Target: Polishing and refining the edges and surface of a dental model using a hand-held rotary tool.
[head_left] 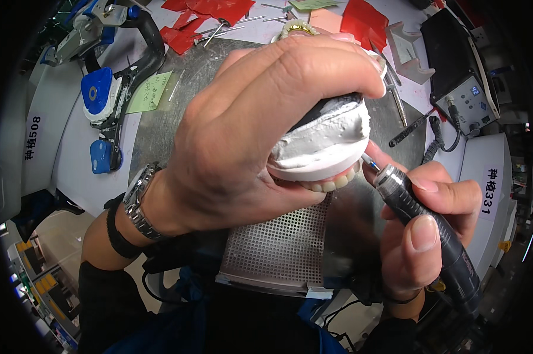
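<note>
A white plaster dental model with a row of teeth along its lower edge is held up over the workbench. My left hand wraps around it from the left and above, fingers closed on it, hiding much of its top. In my right hand is a black dental handpiece, gripped between thumb and fingers. Its thin metal tip points at the model's right side, close to the teeth; whether it touches I cannot tell.
Below the model lies a perforated metal grille. A blue-and-black articulator stands at the far left beside a green paper note. Red sheets and slim metal tools lie at the back. A control box with a coiled cord stands right.
</note>
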A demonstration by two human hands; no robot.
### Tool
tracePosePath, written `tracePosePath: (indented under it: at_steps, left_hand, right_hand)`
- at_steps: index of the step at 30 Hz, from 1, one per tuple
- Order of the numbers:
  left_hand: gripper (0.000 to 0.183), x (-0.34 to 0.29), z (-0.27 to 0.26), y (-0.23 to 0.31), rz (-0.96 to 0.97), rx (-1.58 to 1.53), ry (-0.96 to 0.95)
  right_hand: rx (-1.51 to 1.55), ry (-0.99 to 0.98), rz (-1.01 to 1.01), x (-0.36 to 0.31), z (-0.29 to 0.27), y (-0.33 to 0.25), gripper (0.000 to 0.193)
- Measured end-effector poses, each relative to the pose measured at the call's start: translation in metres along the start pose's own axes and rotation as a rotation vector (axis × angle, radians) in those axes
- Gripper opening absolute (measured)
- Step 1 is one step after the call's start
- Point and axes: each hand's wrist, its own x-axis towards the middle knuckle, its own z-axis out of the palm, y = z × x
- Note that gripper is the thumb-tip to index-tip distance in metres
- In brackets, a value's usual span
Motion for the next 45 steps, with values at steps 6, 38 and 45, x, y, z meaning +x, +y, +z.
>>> tracePosePath:
  at_steps: [6,38,45]
  left_hand:
    - [0.057,0.000,-0.002,-0.003,0.046,0.023,-0.016]
    - [0.064,0.006,-0.006,-0.005,0.101,0.120,-0.081]
    - [0.064,0.007,-0.009,-0.001,0.092,0.138,-0.105]
  right_hand:
    - [-0.004,0.023,0.067,0.001,0.002,-0.006,0.031]
    - [-0.004,0.000,0.230,0.001,-0.002,-0.019,0.031]
    - [0.046,-0.003,0.216,0.001,-0.006,-0.016,0.031]
